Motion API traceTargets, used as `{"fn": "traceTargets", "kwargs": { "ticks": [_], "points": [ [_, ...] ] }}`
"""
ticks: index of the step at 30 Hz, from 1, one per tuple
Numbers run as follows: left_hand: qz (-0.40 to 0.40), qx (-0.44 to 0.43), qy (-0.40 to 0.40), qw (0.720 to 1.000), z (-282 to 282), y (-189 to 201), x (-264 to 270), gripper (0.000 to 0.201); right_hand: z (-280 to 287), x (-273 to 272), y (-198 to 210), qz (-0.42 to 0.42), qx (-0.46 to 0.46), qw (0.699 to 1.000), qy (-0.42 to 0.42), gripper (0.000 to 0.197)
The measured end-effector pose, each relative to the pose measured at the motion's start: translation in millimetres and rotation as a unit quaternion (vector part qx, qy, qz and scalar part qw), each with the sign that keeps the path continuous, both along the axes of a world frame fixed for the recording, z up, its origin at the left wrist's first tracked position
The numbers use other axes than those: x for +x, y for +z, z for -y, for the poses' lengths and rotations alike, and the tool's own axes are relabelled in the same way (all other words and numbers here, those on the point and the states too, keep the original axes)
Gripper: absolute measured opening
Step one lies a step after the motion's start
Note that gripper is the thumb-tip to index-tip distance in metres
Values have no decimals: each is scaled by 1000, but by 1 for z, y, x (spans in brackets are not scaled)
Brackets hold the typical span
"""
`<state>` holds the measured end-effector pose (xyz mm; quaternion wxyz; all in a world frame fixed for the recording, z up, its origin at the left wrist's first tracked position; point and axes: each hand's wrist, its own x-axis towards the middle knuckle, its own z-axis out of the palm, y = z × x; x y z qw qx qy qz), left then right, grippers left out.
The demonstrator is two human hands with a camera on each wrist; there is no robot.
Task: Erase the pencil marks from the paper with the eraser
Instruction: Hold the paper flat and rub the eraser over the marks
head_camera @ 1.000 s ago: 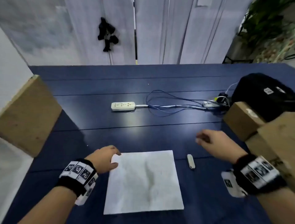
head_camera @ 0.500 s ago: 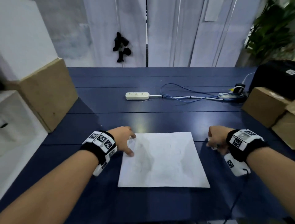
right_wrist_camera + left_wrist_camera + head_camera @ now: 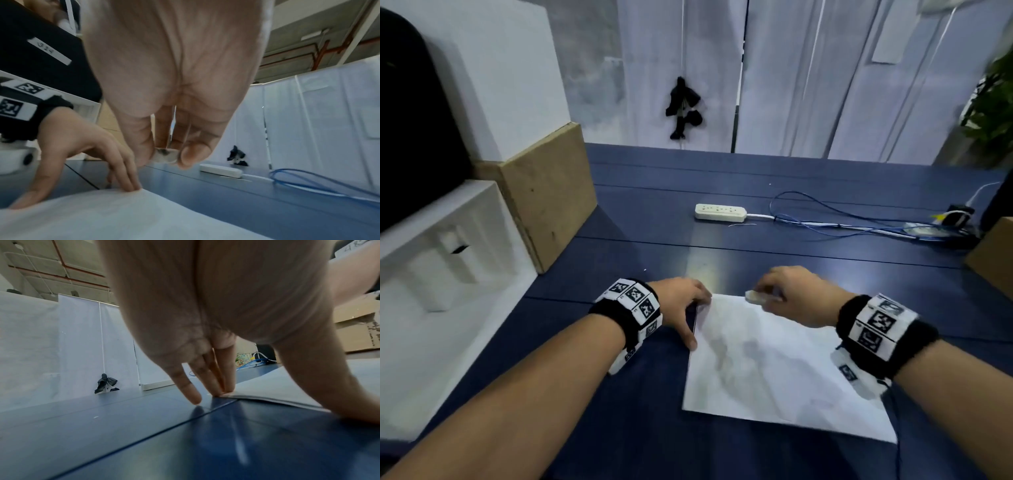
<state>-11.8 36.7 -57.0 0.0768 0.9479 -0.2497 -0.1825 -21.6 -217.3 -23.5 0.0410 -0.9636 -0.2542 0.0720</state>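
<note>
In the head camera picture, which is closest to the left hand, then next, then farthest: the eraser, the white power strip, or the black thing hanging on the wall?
From the left hand:
1. Eraser, just to its right, pinched in the right hand over the paper's far edge.
2. Power strip, farther back on the blue table.
3. Black hanging thing, on the white wall behind the table.

Head view: high, facing forward-down over the surface (image 3: 808,274). Wrist views: low, close beneath each palm, facing the far curtain. All share the paper (image 3: 774,370) and power strip (image 3: 720,211).
</note>
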Motion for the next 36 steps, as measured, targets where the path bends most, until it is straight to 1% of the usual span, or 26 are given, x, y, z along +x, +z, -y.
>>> {"fn": "traceTargets", "kwargs": {
  "ticks": [1,4,7,11,15,18,20,22,27,29,30,32,34,36],
  "points": [
    [4,1,-3,1000,-1,-2,0,96,-14,5,-4,-9,8,1000,18,24],
    [-3,6,-4,1000,-9,-9,2,110,-44,16,-16,-34,-2,999,30,34],
    [-14,2,-10,1000,-14,-14,2,116,-57,26,-29,-37,6,998,40,33],
    [-40,14,-3,999,-16,-19,2,116,-63,36,-39,-27,22,998,50,29],
    [-55,25,20,998,-18,-18,0,116,-62,27,-44,-7,40,996,76,27],
    [-53,24,31,998,-18,-18,0,116,-58,8,-43,-48,45,990,122,27],
    [-50,22,34,998,-17,-18,0,116,-58,1,-41,-81,27,986,146,28],
    [-47,17,37,998,-17,-19,1,116,-61,8,-38,-82,12,987,137,29],
    [-43,15,34,998,-17,-21,4,117,-68,44,-41,-25,53,997,58,29],
    [-41,19,36,998,-17,-21,5,117,-67,39,-43,-11,55,995,81,28],
    [-42,17,38,998,-17,-21,5,118,-65,32,-42,-14,51,993,108,27],
    [-46,14,43,998,-17,-22,5,119,-62,15,-40,-54,42,985,161,27],
    [-49,13,47,998,-17,-22,4,119,-63,8,-37,-98,22,980,171,27],
    [-49,14,44,998,-17,-21,4,118,-67,16,-35,-86,11,984,155,26]
  ]
}}
